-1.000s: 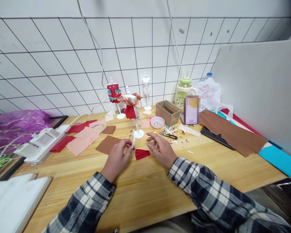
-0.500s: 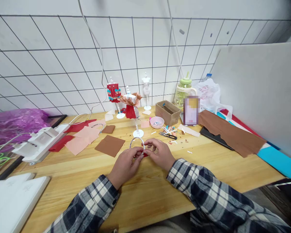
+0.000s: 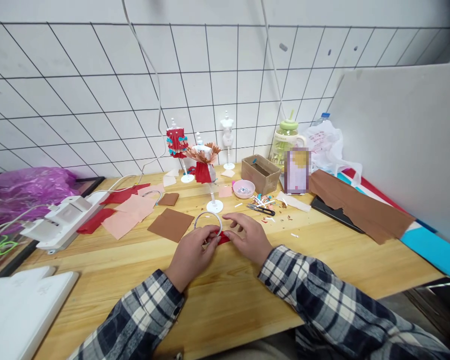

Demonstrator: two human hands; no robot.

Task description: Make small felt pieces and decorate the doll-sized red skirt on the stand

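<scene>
My left hand [image 3: 193, 252] is closed around the lower edge of a thin white ring [image 3: 207, 213] that looks like a narrow roll of tape, tilted up above the table. A small piece of red paper [image 3: 223, 238] lies between both hands, near the left fingertips. My right hand [image 3: 252, 239] is just to the right, its thumb tip by the red paper's edge and its forefinger held apart from the thumb. Beyond the hands stands a small white dress form [image 3: 214, 206] dressed in red and brown-pink paper. A brown paper square [image 3: 170, 225] lies left of the ring.
Black snips [image 3: 261, 209] lie by paper scraps, near a pink bowl [image 3: 243, 189] and a cardboard box [image 3: 260, 174]. Two more dress forms [image 3: 228, 145] stand at the wall. A power strip [image 3: 65, 222] is left; brown paper [image 3: 360, 205] and a green-lidded bottle [image 3: 287, 135] are right.
The ring has shifted slightly left with my left hand. My right thumb and forefinger have parted and drawn away from the ring, and more of the red paper shows.
</scene>
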